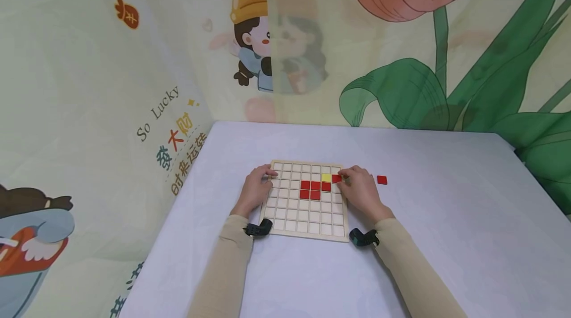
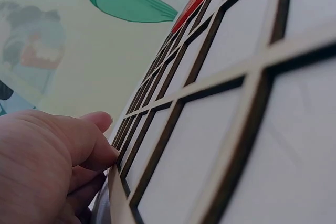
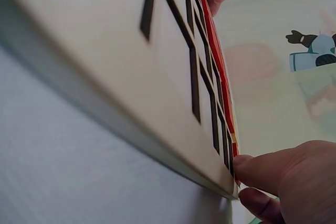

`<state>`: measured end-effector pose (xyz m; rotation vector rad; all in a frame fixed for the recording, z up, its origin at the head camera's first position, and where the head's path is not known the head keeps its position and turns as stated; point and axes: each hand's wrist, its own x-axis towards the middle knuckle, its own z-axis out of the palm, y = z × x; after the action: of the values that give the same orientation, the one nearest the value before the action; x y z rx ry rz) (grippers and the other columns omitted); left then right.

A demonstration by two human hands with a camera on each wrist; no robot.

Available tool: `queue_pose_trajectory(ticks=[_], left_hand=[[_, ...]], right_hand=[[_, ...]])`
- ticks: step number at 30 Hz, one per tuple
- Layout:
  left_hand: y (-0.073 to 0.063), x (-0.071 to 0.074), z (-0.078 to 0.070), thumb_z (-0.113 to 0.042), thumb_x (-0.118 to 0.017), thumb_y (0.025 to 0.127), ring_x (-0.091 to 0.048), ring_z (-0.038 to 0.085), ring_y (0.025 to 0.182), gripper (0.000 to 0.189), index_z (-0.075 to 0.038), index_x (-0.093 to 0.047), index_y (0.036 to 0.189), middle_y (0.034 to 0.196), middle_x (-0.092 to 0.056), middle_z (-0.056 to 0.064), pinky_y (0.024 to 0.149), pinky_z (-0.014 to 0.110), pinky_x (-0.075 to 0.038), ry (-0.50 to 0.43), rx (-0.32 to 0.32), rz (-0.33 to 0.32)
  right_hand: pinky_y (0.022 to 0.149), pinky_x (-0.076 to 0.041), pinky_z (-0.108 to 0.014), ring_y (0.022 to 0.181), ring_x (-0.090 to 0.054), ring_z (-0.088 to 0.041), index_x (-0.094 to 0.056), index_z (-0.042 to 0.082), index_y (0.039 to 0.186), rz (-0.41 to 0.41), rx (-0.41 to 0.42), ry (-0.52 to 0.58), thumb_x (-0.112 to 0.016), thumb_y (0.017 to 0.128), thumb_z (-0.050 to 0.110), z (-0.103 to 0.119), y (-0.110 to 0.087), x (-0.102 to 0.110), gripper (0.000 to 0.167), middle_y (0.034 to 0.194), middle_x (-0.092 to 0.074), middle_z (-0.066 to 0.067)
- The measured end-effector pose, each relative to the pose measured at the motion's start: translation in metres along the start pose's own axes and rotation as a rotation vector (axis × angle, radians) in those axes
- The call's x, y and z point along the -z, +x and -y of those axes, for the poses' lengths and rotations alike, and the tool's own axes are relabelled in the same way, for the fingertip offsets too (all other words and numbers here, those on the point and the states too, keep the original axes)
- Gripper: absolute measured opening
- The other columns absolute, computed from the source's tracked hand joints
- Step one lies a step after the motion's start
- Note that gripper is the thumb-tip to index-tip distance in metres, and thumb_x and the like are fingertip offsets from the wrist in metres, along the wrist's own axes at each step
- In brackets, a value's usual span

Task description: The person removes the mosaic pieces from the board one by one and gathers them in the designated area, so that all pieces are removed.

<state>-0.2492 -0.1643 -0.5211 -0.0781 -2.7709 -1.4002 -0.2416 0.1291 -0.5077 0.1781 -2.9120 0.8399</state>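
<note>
On the wooden grid board [image 1: 308,219], left hand [image 1: 255,190] curled (right hand [image 1: 360,190] pinching a red tile [image 1: 336,178]).

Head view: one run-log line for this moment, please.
left hand: rests on wooden grid board edge | right hand: touches red square tile | spare red tile: on table

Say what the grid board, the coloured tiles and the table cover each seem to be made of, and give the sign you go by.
Grid board: most likely pale unfinished wood; the left wrist view shows dark, burnt-looking cut edges.
Red tiles and yellow tile: flat, evenly coloured squares, perhaps painted wood or plastic; unclear which.
Table cover: white and matt, with soft creases, probably cloth or thin sheet.
</note>
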Motion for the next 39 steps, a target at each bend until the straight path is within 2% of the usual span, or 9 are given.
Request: queue_pose_trajectory(ticks=[13, 18, 24, 32, 39], left_hand=[[-0.0014, -0.0021, -0.0002, 0.001, -0.054, 0.090, -0.034, 0.031, 0.142, 0.027, -0.011, -0.069, 0.109, 0.147, -0.048, 0.008, 0.118, 0.048, -0.027, 0.005, 0.003, -0.017], [-0.0014, -0.0035, 0.0002, 0.001, -0.054, 0.090, -0.035, 0.031, 0.142, 0.026, -0.011, -0.069, 0.108, 0.147, -0.048, 0.008, 0.119, 0.047, -0.027, 0.007, 0.006, -0.030], [-0.0009, -0.0040, -0.0014, 0.002, -0.055, 0.090, -0.032, 0.031, 0.143, 0.026, -0.011, -0.069, 0.108, 0.148, -0.048, 0.006, 0.120, 0.047, -0.023, 0.007, 0.012, -0.036], [-0.0012, -0.0038, -0.0013, 0.002, -0.054, 0.090, -0.030, 0.033, 0.144, 0.027, -0.011, -0.068, 0.109, 0.148, -0.047, 0.007, 0.120, 0.049, -0.021, 0.007, 0.004, -0.041], [-0.0013, -0.0034, -0.0011, 0.002, -0.055, 0.090, -0.033, 0.031, 0.143, 0.027, -0.011, -0.068, 0.108, 0.147, -0.048, 0.006, 0.120, 0.047, -0.024, -0.001, 0.006, -0.039]], right_hand=[[0.084, -0.052, -0.041, 0.096, -0.052, -0.028, -0.067, 0.005, 0.116, 0.084, -0.017, -0.008, -0.073, 0.088, 0.018, 0.0005, 0.0080, 0.0033, 0.031, 0.107, -0.061, -0.012], [0.087, -0.053, -0.041, 0.099, -0.051, -0.028, -0.064, 0.005, 0.114, 0.065, -0.015, 0.028, -0.073, 0.087, 0.016, 0.0007, 0.0073, 0.0013, 0.030, 0.110, -0.061, -0.012], [0.086, -0.056, -0.040, 0.101, -0.051, -0.026, -0.061, 0.006, 0.119, 0.063, -0.017, 0.072, -0.073, 0.088, 0.014, 0.0014, 0.0056, -0.0010, 0.034, 0.114, -0.061, -0.010], [0.098, -0.051, -0.047, 0.110, -0.053, -0.029, -0.063, 0.005, 0.124, 0.067, -0.002, 0.063, -0.072, 0.088, 0.015, 0.0017, 0.0043, -0.0005, 0.038, 0.120, -0.061, -0.013], [0.096, -0.053, -0.047, 0.110, -0.058, -0.032, -0.064, 0.004, 0.126, 0.040, 0.016, 0.042, -0.072, 0.089, 0.016, 0.0002, 0.0032, 0.0011, 0.040, 0.121, -0.062, -0.014]])
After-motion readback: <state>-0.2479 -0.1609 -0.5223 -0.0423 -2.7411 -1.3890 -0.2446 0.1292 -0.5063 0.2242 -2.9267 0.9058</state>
